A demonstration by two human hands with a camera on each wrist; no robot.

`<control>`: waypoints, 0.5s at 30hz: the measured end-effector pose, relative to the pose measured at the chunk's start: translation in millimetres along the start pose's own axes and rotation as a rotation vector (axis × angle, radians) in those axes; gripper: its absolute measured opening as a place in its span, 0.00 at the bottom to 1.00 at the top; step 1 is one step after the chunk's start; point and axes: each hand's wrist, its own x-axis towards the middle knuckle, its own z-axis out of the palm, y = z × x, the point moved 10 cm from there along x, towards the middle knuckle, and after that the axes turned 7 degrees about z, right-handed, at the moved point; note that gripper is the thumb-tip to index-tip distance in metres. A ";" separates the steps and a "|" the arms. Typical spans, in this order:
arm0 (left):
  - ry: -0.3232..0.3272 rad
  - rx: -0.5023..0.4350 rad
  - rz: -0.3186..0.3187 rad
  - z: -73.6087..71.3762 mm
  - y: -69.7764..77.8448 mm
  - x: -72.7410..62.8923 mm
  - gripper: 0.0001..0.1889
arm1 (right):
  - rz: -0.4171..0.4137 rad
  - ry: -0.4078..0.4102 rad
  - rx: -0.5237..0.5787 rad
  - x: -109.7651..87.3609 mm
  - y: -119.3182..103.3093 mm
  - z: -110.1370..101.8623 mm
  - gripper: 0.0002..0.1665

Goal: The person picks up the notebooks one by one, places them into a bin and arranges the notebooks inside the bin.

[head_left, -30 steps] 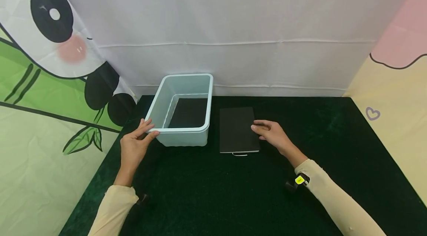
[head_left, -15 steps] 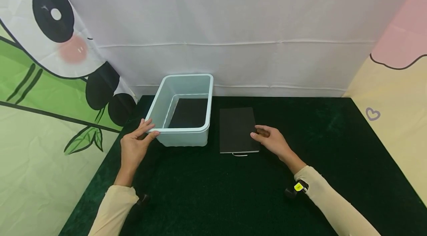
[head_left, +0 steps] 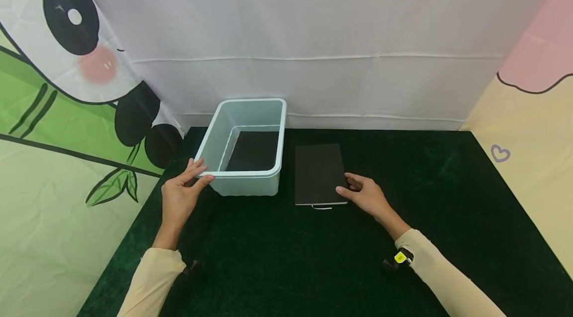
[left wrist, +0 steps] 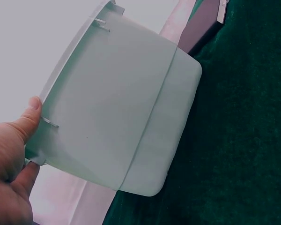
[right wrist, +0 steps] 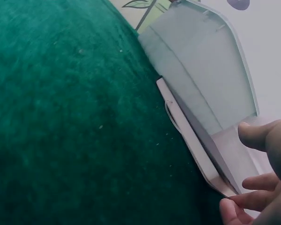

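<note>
A black notebook [head_left: 318,172] with a white ribbon marker [head_left: 322,208] lies flat on the dark green cloth. My right hand [head_left: 368,196] is at its right edge: the thumb [right wrist: 253,136] is raised over the cover, apart from it, while the fingertips [right wrist: 230,206] reach the notebook's lower corner. To the left stands a pale blue plastic bin [head_left: 243,186]. My left hand [head_left: 180,200] grips the near left corner of its rim, thumb on the near side and fingers over the left side. Inside the bin, a flat black rectangle [head_left: 252,152] covers much of the floor.
The green cloth [head_left: 277,262] covers the table, whose far edge meets a white fabric backdrop [head_left: 340,83]. Printed cartoon cloths hang at the left [head_left: 49,182] and right [head_left: 532,123]. The bin stands close to the backdrop, with a narrow strip of cloth between it and the notebook.
My right hand has slid a little toward me along the notebook's right edge, its thumb and fingers spreading apart. The left hand, bin and notebook have stayed in place.
</note>
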 end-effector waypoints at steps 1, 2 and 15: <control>0.001 -0.001 0.003 -0.3 0.3 0.0 0.20 | -0.008 0.004 -0.013 -0.2 -0.5 0.7 0.45; 0.001 -0.001 0.003 -0.3 0.3 0.0 0.20 | -0.015 0.009 -0.026 -0.3 -0.9 1.4 0.45; 0.003 0.001 0.008 -0.3 0.0 -0.1 0.20 | -0.032 0.080 -0.090 -1.0 -4.3 9.2 0.48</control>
